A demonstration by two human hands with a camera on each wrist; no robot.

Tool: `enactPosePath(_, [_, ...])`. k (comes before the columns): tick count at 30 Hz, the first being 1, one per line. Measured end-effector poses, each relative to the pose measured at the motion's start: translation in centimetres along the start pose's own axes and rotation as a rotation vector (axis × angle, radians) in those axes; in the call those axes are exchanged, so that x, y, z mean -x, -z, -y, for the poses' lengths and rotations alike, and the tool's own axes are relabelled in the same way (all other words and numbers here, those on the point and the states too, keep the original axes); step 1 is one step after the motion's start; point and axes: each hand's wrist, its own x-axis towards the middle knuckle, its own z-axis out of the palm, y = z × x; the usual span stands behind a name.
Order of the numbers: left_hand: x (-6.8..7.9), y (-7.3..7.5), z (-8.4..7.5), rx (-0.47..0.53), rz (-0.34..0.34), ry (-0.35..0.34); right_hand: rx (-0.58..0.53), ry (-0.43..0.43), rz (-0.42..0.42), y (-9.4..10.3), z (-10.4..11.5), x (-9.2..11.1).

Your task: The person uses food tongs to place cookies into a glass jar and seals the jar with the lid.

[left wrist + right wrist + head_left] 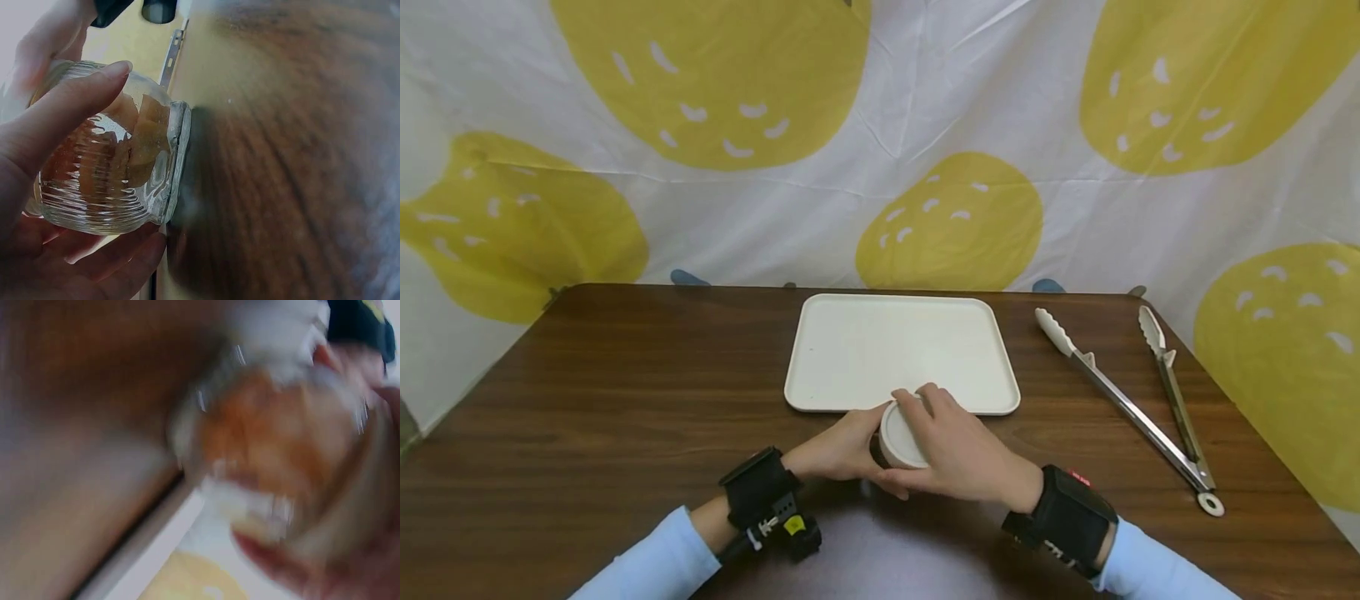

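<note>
A ribbed clear glass jar (103,172) holds orange-brown pieces and stands at the front edge of the tray. My left hand (846,447) grips its body from the left, with the thumb across the near side and the fingers around the far side in the left wrist view. On top is a round off-white lid (898,437). My right hand (957,450) holds this lid, its fingers over the far rim and its thumb at the near side. The right wrist view is blurred, with the jar's contents (269,431) showing through the glass below the lid.
A white rectangular tray (895,346) lies just behind the hands on the dark wooden table (625,417). To the right lie spread metal tongs (1123,404) with pale tips. A white curtain with yellow shapes (955,221) hangs behind the table.
</note>
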Motion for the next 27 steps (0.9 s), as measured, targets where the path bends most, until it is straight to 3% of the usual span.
enactPosePath(3, [0.0, 0.0, -0.1, -0.003, -0.001, 0.006, -0.118, 0.074, 0.108, 0.6, -1.5, 0.0])
enactPosePath(5, [0.0, 0.0, -0.1, 0.004, 0.001, 0.01, -0.172, 0.101, 0.136, 0.5, -2.3, -0.1])
enactPosePath(12, [0.0, -0.1, -0.2, 0.021, -0.007, 0.006, -0.216, 0.129, 0.017, -0.5, -2.5, 0.3])
enactPosePath(27, [-0.1, -0.5, 0.0, 0.023, -0.067, 0.031, 0.012, -0.117, -0.18, -1.5, 0.5, 0.6])
